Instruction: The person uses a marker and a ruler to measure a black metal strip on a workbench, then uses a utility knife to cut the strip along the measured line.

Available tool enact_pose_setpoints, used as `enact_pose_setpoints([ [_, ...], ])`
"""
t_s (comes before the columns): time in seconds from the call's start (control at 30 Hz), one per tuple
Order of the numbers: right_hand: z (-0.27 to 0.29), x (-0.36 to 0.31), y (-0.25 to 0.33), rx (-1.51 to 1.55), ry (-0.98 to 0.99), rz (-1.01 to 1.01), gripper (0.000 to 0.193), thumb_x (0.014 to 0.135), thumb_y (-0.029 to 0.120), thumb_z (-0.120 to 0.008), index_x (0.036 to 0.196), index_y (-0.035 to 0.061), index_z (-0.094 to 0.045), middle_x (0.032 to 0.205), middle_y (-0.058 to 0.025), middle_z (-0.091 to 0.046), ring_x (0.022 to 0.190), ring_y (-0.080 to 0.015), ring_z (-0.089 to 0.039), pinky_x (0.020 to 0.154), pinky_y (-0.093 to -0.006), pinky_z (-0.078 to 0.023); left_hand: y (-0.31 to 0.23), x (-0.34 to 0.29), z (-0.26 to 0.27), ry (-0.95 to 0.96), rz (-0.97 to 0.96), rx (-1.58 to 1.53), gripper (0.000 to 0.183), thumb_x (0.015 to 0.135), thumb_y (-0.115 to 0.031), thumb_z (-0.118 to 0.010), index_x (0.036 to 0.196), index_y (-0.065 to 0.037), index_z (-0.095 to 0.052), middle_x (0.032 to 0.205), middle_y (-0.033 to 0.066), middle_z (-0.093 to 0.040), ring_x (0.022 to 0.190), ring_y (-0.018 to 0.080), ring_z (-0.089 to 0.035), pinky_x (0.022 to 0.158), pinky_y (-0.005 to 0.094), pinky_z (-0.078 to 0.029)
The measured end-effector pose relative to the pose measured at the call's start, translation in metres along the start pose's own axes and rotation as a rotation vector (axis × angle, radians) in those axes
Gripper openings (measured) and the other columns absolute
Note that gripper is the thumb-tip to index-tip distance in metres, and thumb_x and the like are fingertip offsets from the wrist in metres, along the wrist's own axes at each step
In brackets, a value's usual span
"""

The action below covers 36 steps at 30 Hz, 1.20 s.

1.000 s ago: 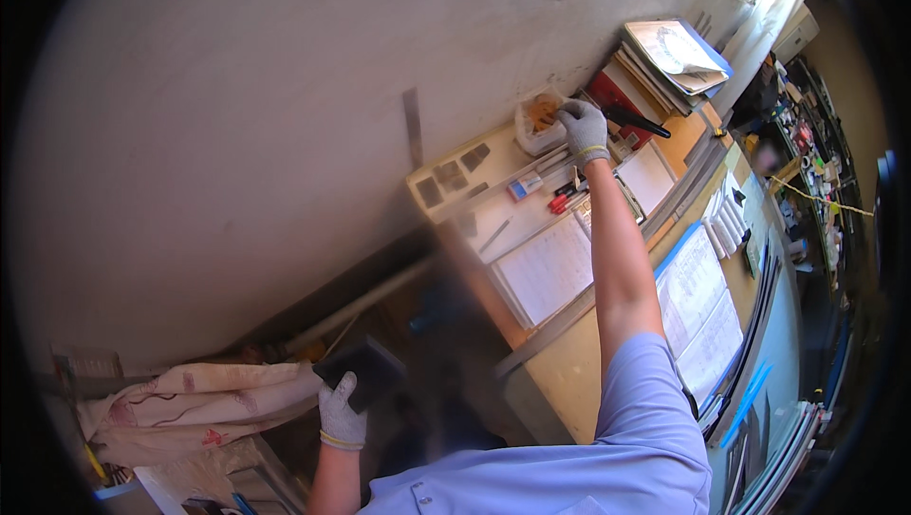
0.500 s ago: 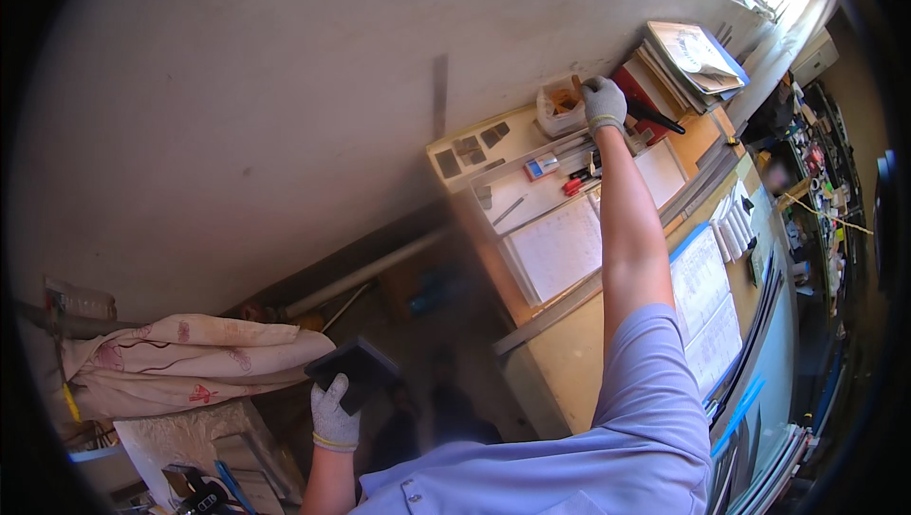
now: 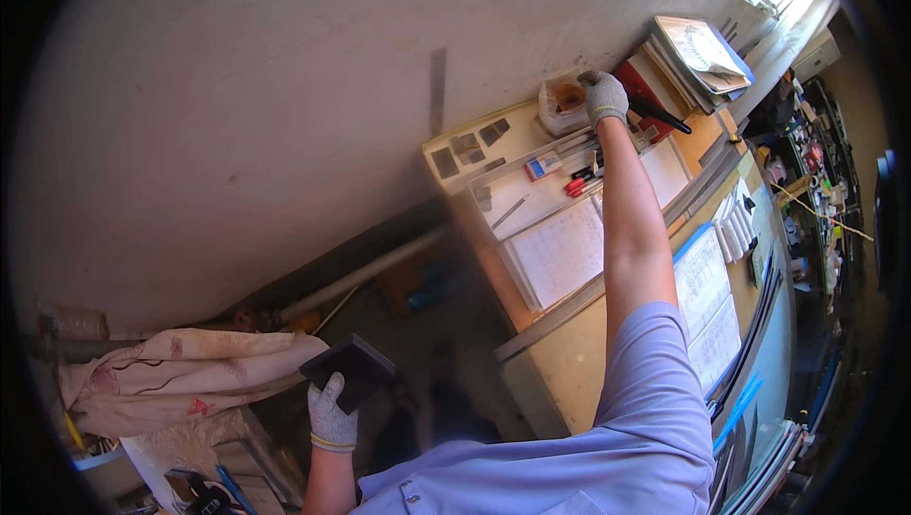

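Note:
My left hand [image 3: 334, 412], in a grey knit glove, grips a dark, flat rectangular block [image 3: 349, 371] by its near edge, the thumb lying over its face. The block is held tilted above the floor, beside a hanging cloth. My right arm stretches far forward over the desk. At its end my gloved right hand [image 3: 604, 97] is at the right rim of a translucent plastic tub [image 3: 560, 118] with brownish contents [image 3: 569, 97]. Its fingers are curled, and what they pinch, if anything, is too small to make out.
Pens, a red-and-blue box [image 3: 543, 167] and an open notebook [image 3: 558, 251] lie on the desk. A stack of folders [image 3: 697, 59] stands near the tub. The patterned cloth [image 3: 195, 368] hangs at left. A wall [image 3: 247, 116] runs behind the desk.
An orange-brown piece that showed by my right fingertips above the tub no longer shows there. The right hand has shifted slightly. The left hand still holds the block, now tilted a little differently.

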State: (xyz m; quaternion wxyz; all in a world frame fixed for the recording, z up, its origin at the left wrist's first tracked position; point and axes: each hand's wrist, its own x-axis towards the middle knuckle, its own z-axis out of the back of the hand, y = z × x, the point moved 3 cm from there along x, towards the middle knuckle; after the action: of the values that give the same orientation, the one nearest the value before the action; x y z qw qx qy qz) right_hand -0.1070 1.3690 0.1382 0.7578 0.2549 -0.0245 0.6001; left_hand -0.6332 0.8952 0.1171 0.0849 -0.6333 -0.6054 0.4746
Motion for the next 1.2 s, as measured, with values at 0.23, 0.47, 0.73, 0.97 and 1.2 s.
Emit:
enact_pose_setpoints([
  [0.23, 0.000, 0.004, 0.004, -0.097, 0.089, 0.012, 0.019, 0.087, 0.026, -0.061, 0.099, 0.0206, -0.075, 0.102, -0.0138, -0.071, 0.094, -0.0345, -0.068, 0.084, -0.0434, -0.054, -0.003, 0.007, -0.002, 0.003, 0.013, 0.005, 0.051, 0.090, -0.011, -0.067, 0.137, -0.005, -0.048, 0.128, 0.0113, -0.059, 0.117, 0.0269, -0.060, 0.100, 0.0402, -0.051],
  [0.47, -0.031, 0.002, 0.000, -0.391, 0.244, -0.101, 0.025, 0.088, 0.025, -0.061, 0.101, 0.0089, -0.075, 0.104, -0.0182, -0.071, 0.098, -0.0350, -0.069, 0.084, -0.0449, -0.055, -0.003, 0.013, 0.003, -0.025, 0.019, 0.007, 0.052, 0.090, -0.011, -0.068, 0.138, -0.004, -0.048, 0.128, 0.0113, -0.059, 0.117, 0.0270, -0.059, 0.099, 0.0400, -0.051],
  [0.73, -0.032, -0.003, 0.005, -0.275, 0.174, -0.185, 0.022, 0.088, 0.023, -0.060, 0.098, 0.0125, -0.076, 0.107, -0.0155, -0.071, 0.098, -0.0329, -0.069, 0.084, -0.0449, -0.055, -0.005, 0.014, -0.004, -0.074, 0.020, -0.059, 0.045, 0.088, -0.005, -0.068, 0.130, -0.002, -0.052, 0.121, 0.0115, -0.061, 0.112, 0.0264, -0.060, 0.099, 0.0409, -0.051],
  [0.97, 0.041, -0.007, -0.017, -0.197, -0.264, 0.426, 0.023, 0.078, 0.033, -0.073, 0.090, 0.0139, -0.078, 0.095, -0.0123, -0.069, 0.082, -0.0312, -0.066, 0.080, -0.0396, -0.053, -0.004, 0.010, 0.004, -0.060, 0.019, -0.015, 0.048, 0.090, -0.009, -0.067, 0.134, -0.002, -0.050, 0.124, 0.0118, -0.060, 0.114, 0.0269, -0.060, 0.101, 0.0412, -0.049],
  [1.2, 0.100, -0.236, 0.130, 0.914, 0.102, -0.112, 0.016, 0.084, 0.013, -0.069, 0.096, 0.0018, -0.069, 0.087, -0.0079, -0.069, 0.084, -0.0164, -0.064, 0.080, -0.0301, -0.051, 0.010, -0.005, 0.017, -0.018, 0.037, -0.081, 0.053, 0.090, -0.012, -0.068, 0.138, -0.004, -0.048, 0.131, 0.0112, -0.058, 0.119, 0.0284, -0.057, 0.105, 0.0418, -0.047],
])
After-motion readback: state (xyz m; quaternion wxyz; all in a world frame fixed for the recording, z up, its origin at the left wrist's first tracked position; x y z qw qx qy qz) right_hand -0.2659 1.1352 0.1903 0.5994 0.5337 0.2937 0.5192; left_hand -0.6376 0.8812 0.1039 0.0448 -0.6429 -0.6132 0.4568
